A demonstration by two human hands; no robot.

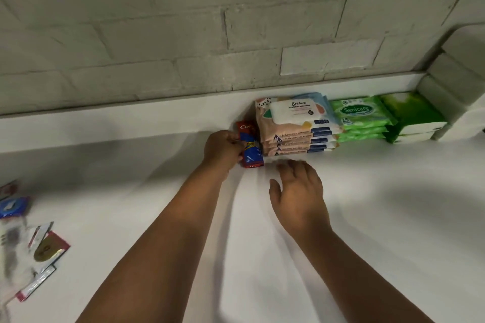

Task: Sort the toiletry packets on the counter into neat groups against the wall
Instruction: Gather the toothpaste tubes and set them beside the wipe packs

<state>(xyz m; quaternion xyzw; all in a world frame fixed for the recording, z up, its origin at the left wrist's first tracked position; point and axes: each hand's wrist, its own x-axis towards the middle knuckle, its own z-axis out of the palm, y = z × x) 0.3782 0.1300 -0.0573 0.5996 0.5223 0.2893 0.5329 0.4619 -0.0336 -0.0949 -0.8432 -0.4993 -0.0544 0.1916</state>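
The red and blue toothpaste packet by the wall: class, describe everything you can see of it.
The toothpaste packet is a glossy red and blue pack with white lettering starting "Col". It lies flat on the white counter, its long side running away from the wall, close beside the left of the peach wet-wipes stack. The left hand grips its left edge; the right hand hovers nearby without touching it.

Two bare forearms reach forward from the bottom edge, side by side. The left hand [223, 149] is farther out, fingers curled round the side of a small red and blue toothpaste box [250, 145]. The right hand [298, 191] hovers palm down, nearer the body, fingers loosely spread and slightly blurred, holding nothing.
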